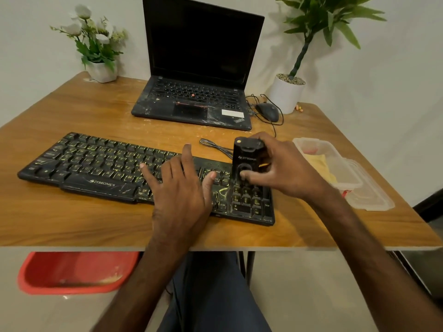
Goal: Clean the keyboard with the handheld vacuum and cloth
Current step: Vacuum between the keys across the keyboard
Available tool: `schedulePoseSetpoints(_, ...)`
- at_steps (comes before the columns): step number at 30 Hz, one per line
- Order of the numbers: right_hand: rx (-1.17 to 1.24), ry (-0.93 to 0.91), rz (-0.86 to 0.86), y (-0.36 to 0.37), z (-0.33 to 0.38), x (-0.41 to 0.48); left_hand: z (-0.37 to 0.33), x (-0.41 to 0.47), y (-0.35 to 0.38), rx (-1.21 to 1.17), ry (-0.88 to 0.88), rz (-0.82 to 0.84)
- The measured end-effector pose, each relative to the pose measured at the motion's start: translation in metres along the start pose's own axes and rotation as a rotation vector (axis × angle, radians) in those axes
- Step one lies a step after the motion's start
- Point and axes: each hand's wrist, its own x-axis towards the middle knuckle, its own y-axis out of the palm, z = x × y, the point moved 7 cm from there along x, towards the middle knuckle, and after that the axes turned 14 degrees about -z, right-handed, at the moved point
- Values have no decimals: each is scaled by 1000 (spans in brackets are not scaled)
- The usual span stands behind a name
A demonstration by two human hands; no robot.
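ZEBRONICS keyboard (100,168), right hand (285,168) gripping vacuum (247,159)

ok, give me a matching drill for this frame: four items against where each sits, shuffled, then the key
Items
1. handheld vacuum
2. mouse
3. yellow cloth
4. red basin

Places
A. on the floor under the table
B. inside the clear container
C. right of the laptop
D. over the number pad of the keyboard, gripped by the right hand

Pairs: 1-D, 2-C, 3-B, 4-A
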Motion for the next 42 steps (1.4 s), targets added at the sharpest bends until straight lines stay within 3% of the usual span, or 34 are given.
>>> schedulePoseSetpoints(3,-25,2,-81,-5,-1,3,1,-1,0,-7,-1,11)
schedulePoseSetpoints(6,143,18,160,7,14,-22,1,1,2,-20,-10,16)
schedulePoseSetpoints(8,156,-14,218,10,19,-33,1,1,2,-13,-10,8)
schedulePoseSetpoints(13,-17,15,-118,-13,-5,-6,1,0,1,-11,3,17)
schedulePoseSetpoints(18,195,22,149,3,11,-31,0,1,2,-23,-13,8)
schedulePoseSetpoints(19,169,1,143,3,10,-31,0,1,3,-17,-10,6)
schedulePoseSetpoints(24,-63,67,-220,-25,-23,-5,1,0,2,-7,-1,25)
schedulePoseSetpoints(27,133,54,-28,-10,-15,-12,1,1,2,-6,-12,25)
schedulePoseSetpoints(29,132,24,36,-1,-9,-11,1,0,4,0,-5,27)
schedulePoseSetpoints(33,-199,-19,-188,-14,-23,15,1,0,3,-14,0,27)
schedulePoseSetpoints(35,-39,20,-192,-17,-26,13,1,0,3,-17,-4,23)
schedulePoseSetpoints(38,176,46,-39,-5,-18,1,1,0,3,-9,-12,19)
schedulePoseSetpoints(40,51,10,-38,-1,-18,5,1,0,3,0,0,16)
schedulePoseSetpoints(42,-88,-7,-150,-10,-21,14,0,1,2,-7,10,16)
